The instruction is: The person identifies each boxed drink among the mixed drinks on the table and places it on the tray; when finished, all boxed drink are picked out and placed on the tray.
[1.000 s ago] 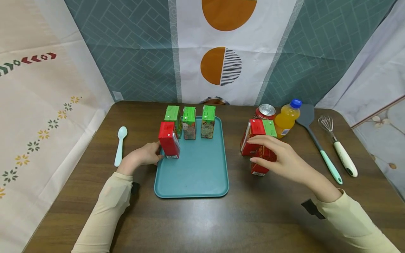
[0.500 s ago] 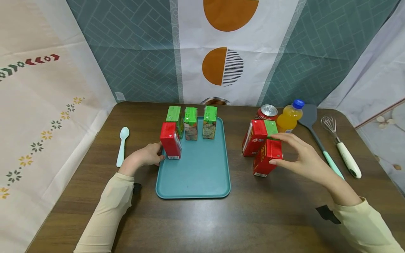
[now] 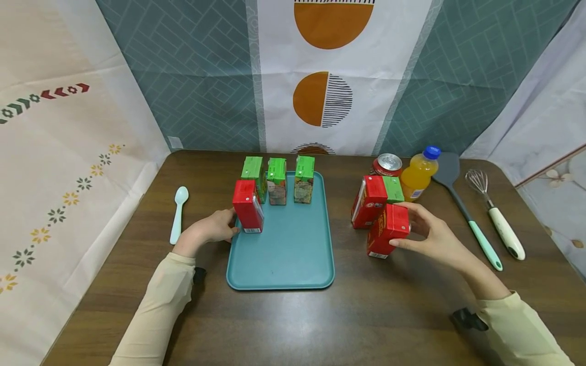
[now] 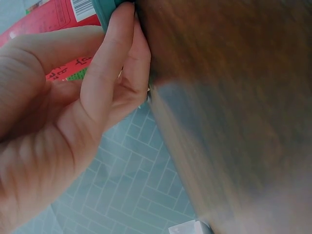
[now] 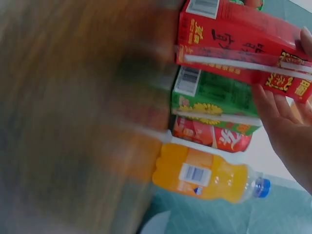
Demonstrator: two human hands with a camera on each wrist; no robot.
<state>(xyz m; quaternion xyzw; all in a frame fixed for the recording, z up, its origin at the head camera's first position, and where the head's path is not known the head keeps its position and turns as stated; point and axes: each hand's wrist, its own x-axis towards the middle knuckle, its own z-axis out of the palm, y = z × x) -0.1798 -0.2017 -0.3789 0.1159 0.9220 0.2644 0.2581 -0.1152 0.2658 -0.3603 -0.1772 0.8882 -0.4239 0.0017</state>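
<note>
My left hand [image 3: 212, 227] grips the left rim of the teal tray [image 3: 281, 259]; its thumb and fingers meet at the tray's edge [image 4: 101, 10] in the left wrist view. Beside that hand, a red drink carton [image 3: 248, 208] stands upright at the tray's left side. Three green drink cartons [image 3: 304, 178] line the tray's back. My right hand [image 3: 432, 235] holds the front red drink carton [image 3: 388, 231] from its right, thumb on the near side and fingers partly hidden behind. That carton [image 5: 243, 39] is upright, close in front of another red carton [image 3: 369, 201].
Behind the right-hand cartons are a green carton [image 3: 393, 189], a red soda can [image 3: 387, 164] and an orange juice bottle [image 3: 417, 175]. Farther right lie a spatula [image 3: 467, 216] and a whisk [image 3: 496, 216]. A pale spoon [image 3: 178, 213] lies left of the tray.
My right hand has shifted right from above the front red carton, then lowered and closed its thumb and fingers onto it. The left hand has stayed at the tray's rim.
</note>
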